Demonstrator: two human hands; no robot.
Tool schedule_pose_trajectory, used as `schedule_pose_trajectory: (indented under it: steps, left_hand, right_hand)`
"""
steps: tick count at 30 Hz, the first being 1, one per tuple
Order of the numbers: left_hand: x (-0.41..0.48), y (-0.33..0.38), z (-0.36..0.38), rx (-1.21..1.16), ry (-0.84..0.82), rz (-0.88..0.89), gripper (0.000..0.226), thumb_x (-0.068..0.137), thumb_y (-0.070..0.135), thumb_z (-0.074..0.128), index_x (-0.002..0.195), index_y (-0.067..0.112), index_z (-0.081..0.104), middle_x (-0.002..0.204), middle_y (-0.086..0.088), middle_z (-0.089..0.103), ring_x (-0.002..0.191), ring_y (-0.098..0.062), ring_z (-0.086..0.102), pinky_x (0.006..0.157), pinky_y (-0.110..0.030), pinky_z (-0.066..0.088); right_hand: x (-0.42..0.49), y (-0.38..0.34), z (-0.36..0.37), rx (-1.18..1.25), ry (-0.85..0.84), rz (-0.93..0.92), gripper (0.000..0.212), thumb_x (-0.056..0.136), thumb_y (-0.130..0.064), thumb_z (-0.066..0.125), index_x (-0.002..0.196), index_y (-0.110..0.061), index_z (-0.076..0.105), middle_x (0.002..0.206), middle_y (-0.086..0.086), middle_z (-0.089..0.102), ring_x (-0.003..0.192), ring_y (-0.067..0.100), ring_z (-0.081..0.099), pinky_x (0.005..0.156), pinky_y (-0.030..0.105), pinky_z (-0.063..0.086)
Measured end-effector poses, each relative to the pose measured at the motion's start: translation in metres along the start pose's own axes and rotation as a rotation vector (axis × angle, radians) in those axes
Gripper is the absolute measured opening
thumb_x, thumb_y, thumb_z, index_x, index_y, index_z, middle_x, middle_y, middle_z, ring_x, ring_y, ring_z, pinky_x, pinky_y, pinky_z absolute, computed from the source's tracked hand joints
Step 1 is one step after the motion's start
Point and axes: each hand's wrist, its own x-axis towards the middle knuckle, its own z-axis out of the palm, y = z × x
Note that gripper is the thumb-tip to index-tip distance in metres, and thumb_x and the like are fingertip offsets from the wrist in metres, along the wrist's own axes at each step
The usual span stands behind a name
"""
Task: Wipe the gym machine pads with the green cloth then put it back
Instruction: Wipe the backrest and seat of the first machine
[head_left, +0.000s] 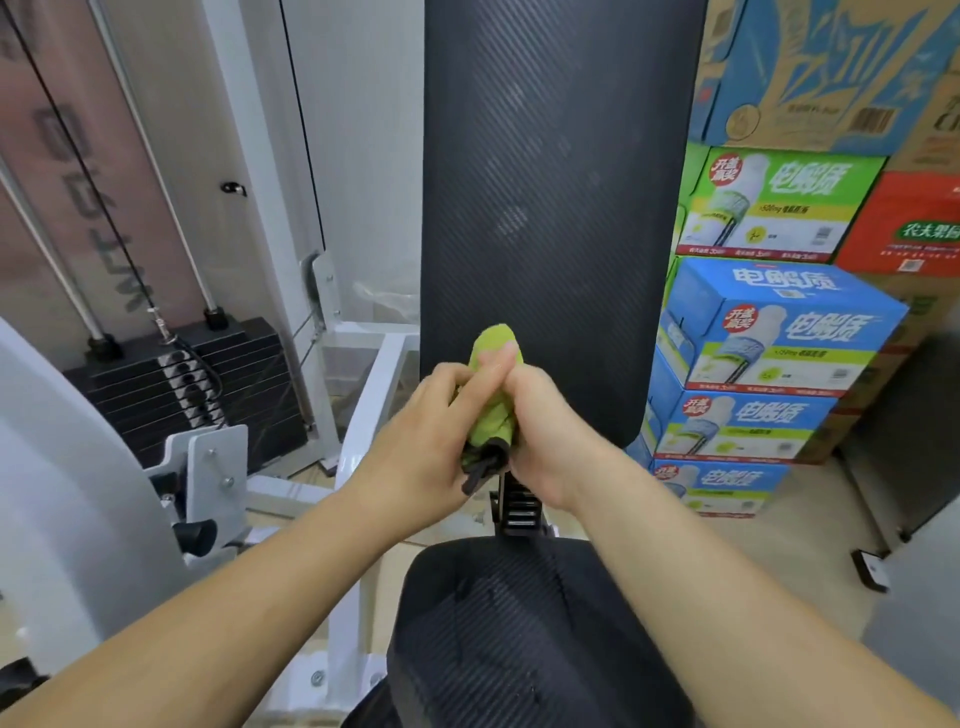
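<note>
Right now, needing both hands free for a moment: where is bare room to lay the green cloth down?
The seat pad, below the left hand and right hand gripping the green cloth, is bare; the white frame borders its left. The floor between it and the drink cartons is free too. Crowded: weight stack and metal brackets, left.

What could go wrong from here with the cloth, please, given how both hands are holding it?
The green cloth is wadded tight between the left hand and right hand, so a pass may miss the pale smudges higher on the back pad. Its black trim dangles just above the toothed bracket and might snag there.
</note>
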Motion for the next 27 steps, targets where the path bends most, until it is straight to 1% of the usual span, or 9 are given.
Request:
schedule_pose_trajectory:
  steps: [3,6,10,12,19,21,23,25,27]
  left_hand:
    - [0.031,0.012,-0.012,0.133,0.178,0.062,0.104,0.072,0.003,0.077,0.162,0.023,0.029,0.117,-0.010,0.054,0.100,-0.031,0.054,0.065,-0.044,0.051]
    - [0.071,0.015,-0.007,0.314,0.405,0.051,0.075,0.066,0.003,0.078,0.139,0.011,0.063,0.120,-0.017,0.064,0.101,-0.038,0.055,0.073,-0.047,0.049]
    - [0.073,0.008,0.050,0.451,0.013,0.071,0.092,0.067,0.024,0.074,0.155,0.025,0.046,0.164,-0.010,0.038,0.146,-0.039,0.032,0.113,-0.058,0.033]
    - [0.052,0.001,0.073,0.447,-0.116,0.155,0.082,0.073,0.025,0.060,0.154,0.031,0.047,0.167,-0.006,0.035,0.152,-0.039,0.027,0.122,-0.060,0.022]
    - [-0.023,-0.027,0.066,0.463,-0.309,0.125,0.058,0.070,0.015,0.078,0.125,0.028,0.068,0.129,-0.001,0.063,0.117,-0.033,0.049,0.084,-0.046,0.049]
    - [-0.037,-0.024,0.048,0.269,-0.281,-0.108,0.056,0.076,0.011,0.075,0.130,0.025,0.067,0.128,-0.003,0.061,0.119,-0.032,0.050,0.093,-0.046,0.052]
    - [-0.055,0.003,0.028,-0.013,-0.280,-0.341,0.041,0.087,0.014,0.069,0.117,0.040,0.069,0.118,0.011,0.064,0.117,-0.020,0.052,0.100,-0.024,0.044]
    - [-0.084,0.040,0.022,-0.207,-0.389,-0.355,0.018,0.088,0.029,0.065,0.098,0.044,0.067,0.103,0.025,0.064,0.109,-0.009,0.055,0.097,-0.018,0.041]
    - [-0.117,0.077,0.027,-0.220,-0.542,-0.235,0.043,0.083,0.040,0.053,0.125,0.050,0.059,0.133,0.025,0.053,0.130,-0.007,0.042,0.110,-0.035,0.031]
  right_hand:
    - [-0.015,-0.030,-0.039,-0.400,0.189,-0.112,0.066,0.089,-0.074,0.054,0.110,-0.017,0.077,0.104,0.008,0.081,0.097,0.024,0.077,0.088,0.041,0.060]
    - [-0.016,-0.033,-0.076,-0.395,0.426,-0.126,0.070,0.094,-0.074,0.046,0.097,-0.011,0.077,0.084,0.008,0.080,0.072,0.023,0.069,0.068,0.034,0.052]
    - [-0.016,-0.002,-0.100,-0.372,0.472,-0.032,0.046,0.104,-0.043,0.048,0.093,-0.005,0.072,0.067,0.009,0.070,0.058,0.025,0.060,0.055,0.029,0.043]
    - [-0.015,0.018,-0.106,-0.428,0.419,-0.005,0.035,0.104,-0.033,0.050,0.092,-0.006,0.070,0.066,0.007,0.068,0.058,0.025,0.059,0.054,0.029,0.042]
    - [-0.028,0.051,-0.112,-0.568,0.343,0.000,0.035,0.103,-0.030,0.052,0.092,-0.004,0.072,0.075,0.012,0.070,0.066,0.022,0.061,0.062,0.035,0.049]
    - [-0.035,0.063,-0.121,-0.719,0.387,-0.062,0.040,0.100,-0.035,0.055,0.089,-0.002,0.073,0.074,0.014,0.067,0.071,0.024,0.060,0.068,0.040,0.052]
    - [-0.045,0.080,-0.134,-0.842,0.419,-0.085,0.039,0.097,-0.041,0.058,0.083,-0.007,0.072,0.072,0.008,0.065,0.075,0.024,0.061,0.073,0.039,0.052]
    - [-0.058,0.105,-0.146,-0.862,0.401,-0.056,0.032,0.096,-0.041,0.061,0.081,-0.016,0.074,0.082,0.001,0.073,0.085,0.024,0.066,0.081,0.041,0.054]
    - [-0.069,0.126,-0.153,-0.802,0.377,-0.042,0.027,0.097,-0.037,0.062,0.083,-0.020,0.077,0.090,0.000,0.076,0.093,0.021,0.068,0.087,0.040,0.054]
